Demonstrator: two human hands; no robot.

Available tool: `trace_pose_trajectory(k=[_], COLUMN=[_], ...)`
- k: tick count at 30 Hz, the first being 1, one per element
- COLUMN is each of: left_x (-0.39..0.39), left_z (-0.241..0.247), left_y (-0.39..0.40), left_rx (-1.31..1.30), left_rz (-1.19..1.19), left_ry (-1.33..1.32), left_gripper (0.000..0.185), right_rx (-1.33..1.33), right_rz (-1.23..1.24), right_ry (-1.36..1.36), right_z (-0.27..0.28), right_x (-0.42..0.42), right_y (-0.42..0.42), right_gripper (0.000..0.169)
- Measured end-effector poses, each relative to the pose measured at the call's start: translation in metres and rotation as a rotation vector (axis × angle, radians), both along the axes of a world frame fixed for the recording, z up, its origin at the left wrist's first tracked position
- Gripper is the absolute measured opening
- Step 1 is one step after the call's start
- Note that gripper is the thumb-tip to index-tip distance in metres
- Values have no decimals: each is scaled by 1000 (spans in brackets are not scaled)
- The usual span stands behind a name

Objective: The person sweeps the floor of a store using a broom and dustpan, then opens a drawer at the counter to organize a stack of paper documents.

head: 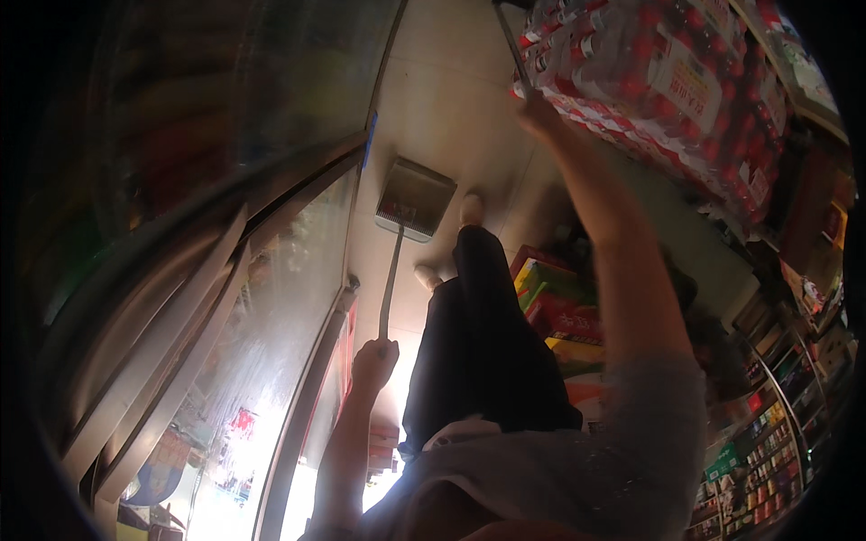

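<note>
My left hand [376,364] is closed round the handle of a long-handled dustpan [415,197]. The pan lies on the tiled floor just ahead of my feet, with some small debris that I cannot make out in it. My right hand [536,113] is stretched forward and grips a thin stick [512,46], which runs on towards the top edge. A dark shape at its far end is cut off by the frame, so its kind cannot be told.
Glass-fronted cabinets with metal door frames [298,257] line the left. Shrink-wrapped packs of bottles [649,74] are stacked at the front right. Colourful cartons [565,311] stand right beside my legs, and stocked shelves [768,466] are at the lower right.
</note>
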State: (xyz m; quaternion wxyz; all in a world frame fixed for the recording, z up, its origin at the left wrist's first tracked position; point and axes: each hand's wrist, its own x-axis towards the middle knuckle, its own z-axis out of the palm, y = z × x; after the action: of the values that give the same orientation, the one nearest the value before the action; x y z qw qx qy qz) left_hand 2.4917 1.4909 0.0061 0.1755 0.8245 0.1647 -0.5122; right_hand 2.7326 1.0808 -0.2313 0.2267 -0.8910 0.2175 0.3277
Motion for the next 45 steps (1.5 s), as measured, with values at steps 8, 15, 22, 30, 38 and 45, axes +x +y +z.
trace_pose_trajectory(k=[8,15,22,30,38,45], left_x=[-18,-57,-82,-162,-192,-186], left_z=[-12,-31,-10,-15,-40,-32], left_y=[8,33,87,189,233,230], left_rx=[-66,-149,-181,-289,-202,-200], left_rz=[-27,-47,31,295,54,246], left_ry=[-40,-150,-179,-237,-281,-164], left_gripper=[31,40,46,40,56,46], right_rx=[189,453,406,123,268,526], right_rz=[-318,-233,-313,-185,-115,-680], right_ry=[289,458,265,73,405,363], right_z=[12,147,175,70,120,228], right_x=[-218,-376,-365,-321,-555,-620], right_y=[158,181,173,269,396,359], right_gripper=[57,39,39,44,43,58])
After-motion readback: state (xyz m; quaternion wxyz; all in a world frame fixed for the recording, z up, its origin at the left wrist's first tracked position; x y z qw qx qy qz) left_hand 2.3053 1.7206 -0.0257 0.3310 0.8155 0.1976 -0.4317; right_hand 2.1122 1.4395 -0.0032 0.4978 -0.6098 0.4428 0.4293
